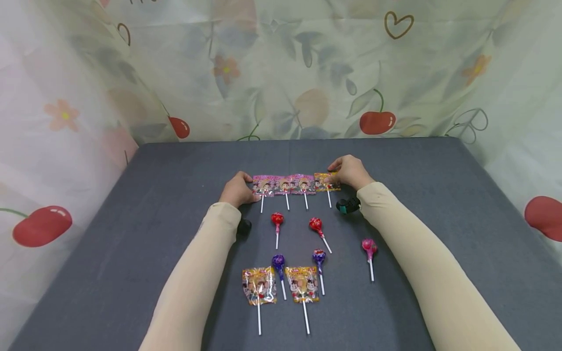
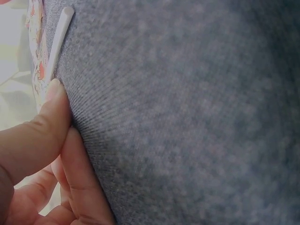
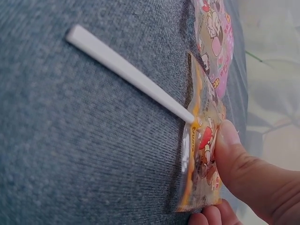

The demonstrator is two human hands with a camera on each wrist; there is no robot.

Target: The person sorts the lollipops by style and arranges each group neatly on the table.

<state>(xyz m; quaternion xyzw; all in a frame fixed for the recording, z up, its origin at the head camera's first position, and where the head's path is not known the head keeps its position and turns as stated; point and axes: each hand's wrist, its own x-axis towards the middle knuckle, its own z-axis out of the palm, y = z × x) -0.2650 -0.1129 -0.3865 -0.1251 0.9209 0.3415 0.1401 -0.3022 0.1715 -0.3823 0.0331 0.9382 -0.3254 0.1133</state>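
Note:
Three lollipops in pink wrappers lie side by side in a row, sticks toward me. My left hand (image 1: 237, 188) is at the row's left end, thumb and a finger at the edge of the leftmost pink-wrapped lollipop (image 1: 265, 186). Its thumb tip meets the wrapper beside the white stick (image 2: 60, 40) in the left wrist view. At the right end, my right hand (image 1: 351, 171) pinches a yellow-wrapped lollipop (image 3: 202, 154), thumb on the wrapper's face, other fingers at its far edge. This lollipop lies flat beside the rightmost pink-wrapped lollipop (image 1: 303, 184).
Nearer me lie two red lollipops (image 1: 277, 219), two purple lollipops (image 1: 278, 263) and a pink lollipop (image 1: 369, 246) at right. Two more yellow-wrapped lollipops (image 1: 259, 285) lie closest. The grey table (image 1: 175, 195) ends at a patterned cloth (image 1: 281, 73) behind.

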